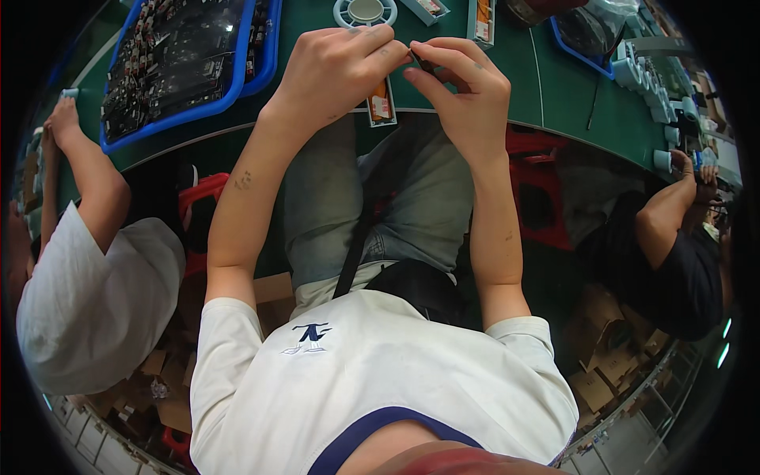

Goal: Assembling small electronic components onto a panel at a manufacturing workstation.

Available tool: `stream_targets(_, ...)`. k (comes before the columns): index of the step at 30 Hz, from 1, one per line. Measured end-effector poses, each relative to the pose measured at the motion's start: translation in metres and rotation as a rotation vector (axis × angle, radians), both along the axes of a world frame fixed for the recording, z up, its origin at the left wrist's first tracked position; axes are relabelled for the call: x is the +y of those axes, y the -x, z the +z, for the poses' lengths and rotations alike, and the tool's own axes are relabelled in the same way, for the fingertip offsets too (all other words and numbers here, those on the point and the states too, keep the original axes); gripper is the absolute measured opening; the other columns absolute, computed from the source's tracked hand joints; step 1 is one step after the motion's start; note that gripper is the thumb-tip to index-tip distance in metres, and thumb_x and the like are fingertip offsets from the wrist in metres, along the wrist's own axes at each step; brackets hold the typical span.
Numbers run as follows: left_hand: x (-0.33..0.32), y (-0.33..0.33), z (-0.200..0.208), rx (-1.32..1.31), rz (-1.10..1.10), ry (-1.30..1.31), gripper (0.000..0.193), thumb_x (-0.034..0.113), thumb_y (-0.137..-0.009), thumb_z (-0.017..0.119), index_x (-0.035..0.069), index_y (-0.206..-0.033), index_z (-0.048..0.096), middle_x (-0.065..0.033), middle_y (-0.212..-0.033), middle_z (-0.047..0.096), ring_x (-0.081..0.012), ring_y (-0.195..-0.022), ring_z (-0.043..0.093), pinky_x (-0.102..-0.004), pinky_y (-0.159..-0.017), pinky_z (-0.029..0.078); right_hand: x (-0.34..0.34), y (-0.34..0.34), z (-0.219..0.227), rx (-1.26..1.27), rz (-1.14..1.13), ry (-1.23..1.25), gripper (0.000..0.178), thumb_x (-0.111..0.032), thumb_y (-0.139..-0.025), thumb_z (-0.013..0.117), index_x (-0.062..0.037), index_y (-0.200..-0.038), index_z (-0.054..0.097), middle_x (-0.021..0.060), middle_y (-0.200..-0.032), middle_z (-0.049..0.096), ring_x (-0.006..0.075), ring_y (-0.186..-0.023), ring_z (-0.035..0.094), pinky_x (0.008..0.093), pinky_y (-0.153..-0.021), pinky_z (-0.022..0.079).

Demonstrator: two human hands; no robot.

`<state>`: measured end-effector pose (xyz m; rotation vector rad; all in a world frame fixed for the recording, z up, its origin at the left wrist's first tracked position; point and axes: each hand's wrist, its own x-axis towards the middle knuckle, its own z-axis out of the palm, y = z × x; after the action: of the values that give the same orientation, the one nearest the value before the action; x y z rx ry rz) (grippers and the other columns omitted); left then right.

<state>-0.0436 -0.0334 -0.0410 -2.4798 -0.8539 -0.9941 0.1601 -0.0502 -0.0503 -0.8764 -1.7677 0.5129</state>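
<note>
Left grip (336,70), right grip (473,89); one dark piece (423,62) between; one spoked disc (366,9).

From here I have the left hand (340,67) and right hand (471,91) above the surface (518,83), near its front edge, a small part (423,62) between them. Leftward, a tray (178,123) lies along that edge; between the hands, a narrow box (381,107); beyond, a round dish (366,9); back right, another tray (586,61).
</note>
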Motion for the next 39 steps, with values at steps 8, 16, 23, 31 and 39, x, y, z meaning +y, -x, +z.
stream_targets(8,0.002,0.002,-0.012,-0.115,-0.076,-0.001,0.022,0.016,-0.080,0.079,0.006,-0.098,0.069,-0.0022,-0.080,0.060,-0.0185,-0.062,0.062,-0.0298,-0.052,0.047,0.003,-0.003,-0.004,0.175,0.160,0.260,0.021,0.000,-0.086,0.076,-0.0026,-0.107,0.076,0.0064,-0.103,0.071,0.0117,-0.081,0.070,0.0223,-0.069,0.057)
stream_targets(16,0.001,0.006,-0.002,-0.032,-0.124,0.095,0.026,0.013,-0.077,0.081,0.004,-0.099,0.070,-0.0040,-0.082,0.061,-0.0184,-0.065,0.062,-0.0297,-0.052,0.048,0.015,-0.016,0.002,0.078,0.312,0.260,0.022,0.003,-0.084,0.076,-0.0011,-0.105,0.076,0.0072,-0.102,0.071,0.0117,-0.081,0.070,0.0225,-0.070,0.057)
stream_targets(23,0.001,0.008,0.008,-0.020,-0.101,0.186,0.021,0.015,-0.078,0.078,0.006,-0.094,0.067,-0.0027,-0.081,0.057,-0.0180,-0.073,0.066,-0.0299,-0.059,0.054,0.016,-0.011,0.005,-0.052,0.278,0.059,0.026,0.014,-0.082,0.070,0.0044,-0.106,0.073,0.0123,-0.108,0.070,0.0152,-0.084,0.068,0.0227,-0.067,0.055)
stream_targets(31,0.000,0.009,0.021,-0.148,-0.065,0.395,0.027,0.018,-0.075,0.083,0.006,-0.099,0.076,-0.0039,-0.078,0.063,-0.0175,-0.062,0.061,-0.0284,-0.052,0.047,0.021,-0.005,0.000,0.250,0.359,0.375,0.020,0.005,-0.083,0.075,0.0006,-0.102,0.075,0.0100,-0.102,0.072,0.0143,-0.081,0.071,0.0239,-0.070,0.059)
stream_targets(39,0.003,0.012,0.027,-0.075,-0.105,0.466,0.024,0.018,-0.075,0.083,0.006,-0.094,0.076,-0.0051,-0.077,0.063,-0.0191,-0.062,0.062,-0.0288,-0.053,0.047,0.025,-0.008,-0.004,0.165,0.425,0.252,0.020,0.005,-0.083,0.075,0.0009,-0.103,0.075,0.0103,-0.105,0.072,0.0150,-0.081,0.072,0.0238,-0.070,0.059)
